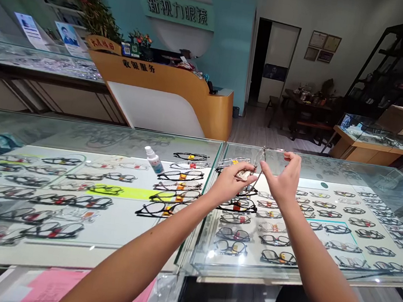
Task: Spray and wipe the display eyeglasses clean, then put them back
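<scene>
Glasses (264, 152) are gripped by the left hand (232, 181) and right hand (283, 181) above the display case (244, 278), near its far left corner; a pale cloth (243, 175) is clasped by the left; neither is yet laid down.

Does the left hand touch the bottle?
Apart. The head view shows a wide gap between the left hand and the bottle, with displayed glasses visible there.

Stretches both bare forearms (173, 231) over the counter's (262, 279) near edge, curling left hand (233, 179), parting right hand's (285, 180) thumb and fingers.
</scene>
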The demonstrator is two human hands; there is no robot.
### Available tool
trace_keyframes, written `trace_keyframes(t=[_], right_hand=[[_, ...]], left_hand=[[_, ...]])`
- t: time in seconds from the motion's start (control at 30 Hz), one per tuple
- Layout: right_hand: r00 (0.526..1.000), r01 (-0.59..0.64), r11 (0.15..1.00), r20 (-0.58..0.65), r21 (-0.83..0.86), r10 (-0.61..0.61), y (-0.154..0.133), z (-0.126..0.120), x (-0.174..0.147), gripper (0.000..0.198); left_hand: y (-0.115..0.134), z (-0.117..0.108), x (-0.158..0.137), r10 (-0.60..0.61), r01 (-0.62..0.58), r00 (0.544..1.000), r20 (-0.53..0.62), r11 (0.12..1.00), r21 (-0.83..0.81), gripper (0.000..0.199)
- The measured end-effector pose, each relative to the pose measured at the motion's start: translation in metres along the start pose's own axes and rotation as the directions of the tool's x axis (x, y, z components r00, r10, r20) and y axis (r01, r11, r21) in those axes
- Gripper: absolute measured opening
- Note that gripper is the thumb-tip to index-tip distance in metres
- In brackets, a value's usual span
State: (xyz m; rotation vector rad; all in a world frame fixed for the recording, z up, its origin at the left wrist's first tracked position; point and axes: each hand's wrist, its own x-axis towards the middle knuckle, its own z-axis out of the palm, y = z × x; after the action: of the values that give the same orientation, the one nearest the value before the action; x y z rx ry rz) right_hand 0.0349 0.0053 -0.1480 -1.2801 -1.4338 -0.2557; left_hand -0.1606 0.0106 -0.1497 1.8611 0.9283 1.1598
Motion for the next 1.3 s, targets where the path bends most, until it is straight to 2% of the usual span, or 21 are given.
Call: trace_keyframes(t=[0.17,0.37,0.7,0.83,0.9,0.97,1.07,1.17,1.3], right_hand=[[0.999,0.039,0.999,0.038,-0.004,-0.039,0.000,-0.001,0.000,0.044],[0.993,0.084,0.996,0.080,-0.022,-0.082,-0.001,-0.004,0.002,0.046],[0.986,0.051,0.998,0.162,-0.047,-0.043,-0.001,-0.002,0.001,0.043],[0.966,0.050,0.995,0.258,-0.082,-0.027,-0.001,-0.002,-0.002,0.046],[0.955,0.064,0.996,0.292,-0.057,-0.044,-0.005,-0.003,-0.003,0.045],[0.941,0.086,0.996,0.325,0.035,-0.093,-0.011,-0.005,-0.004,0.038],[0.887,0.092,0.969,0.424,0.230,-0.185,-0.021,-0.006,-0.006,0.035],[0.846,0.039,0.940,0.489,0.338,-0.211,-0.027,-0.003,-0.009,0.035],[0.836,-0.094,0.914,0.530,0.394,-0.142,-0.027,0.002,-0.013,0.038]], left_hand=[[0.000,0.001,-0.001,0.010,-0.010,1.000,-0.028,1.000,0.005,0.035],[-0.001,-0.002,0.002,0.022,-0.024,0.994,-0.109,1.000,-0.012,0.035],[-0.002,-0.004,0.006,0.008,-0.051,0.960,-0.281,0.988,-0.145,0.046],[-0.002,-0.010,0.009,-0.019,-0.048,0.937,-0.348,0.982,-0.182,0.053],[-0.003,-0.011,0.009,-0.022,-0.037,0.944,-0.329,0.985,-0.172,0.053],[-0.004,-0.010,0.010,-0.023,-0.025,0.962,-0.271,0.985,-0.170,0.053],[-0.004,-0.009,0.010,0.023,-0.056,0.980,-0.195,0.985,-0.162,0.053],[-0.004,-0.010,0.011,0.057,-0.079,0.985,-0.164,0.988,-0.135,0.053],[-0.004,-0.014,0.011,0.032,-0.047,0.995,-0.098,0.988,-0.150,0.051]])
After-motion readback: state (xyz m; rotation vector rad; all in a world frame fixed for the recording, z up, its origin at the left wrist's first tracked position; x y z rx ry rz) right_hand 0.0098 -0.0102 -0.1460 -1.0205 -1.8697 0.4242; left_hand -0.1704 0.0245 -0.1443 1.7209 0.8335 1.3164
